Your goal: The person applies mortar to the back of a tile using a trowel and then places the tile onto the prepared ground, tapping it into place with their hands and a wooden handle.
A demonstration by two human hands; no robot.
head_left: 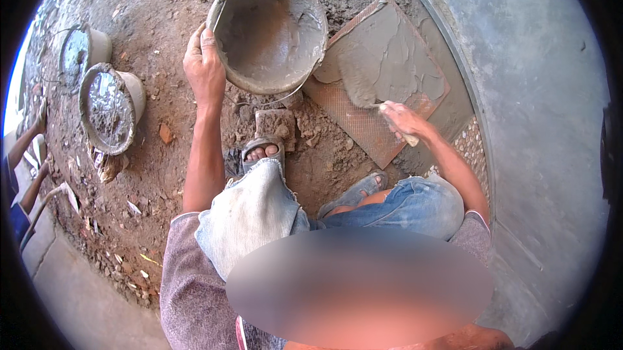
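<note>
My left hand (205, 68) grips the rim of a round bucket (266, 35), tilted toward me, its inside coated with wet grey mortar. My right hand (403, 121) is closed round the pale handle of a trowel (411, 138), whose blade is at the mortar on a reddish tile (383, 142) with a grid-textured surface. Grey mortar (396, 45) covers much of the tile's upper part. The tile lies tilted at an angle beside a band of mortar and pebbled surface (464, 142).
Two mortar-filled buckets (134, 100) stand on the dirt (156, 175) at left, beside another person's arms (26, 139) and a long-handled tool (65, 194). A brick (269, 123) lies near my sandalled feet. Smooth concrete (538, 123) runs along the right.
</note>
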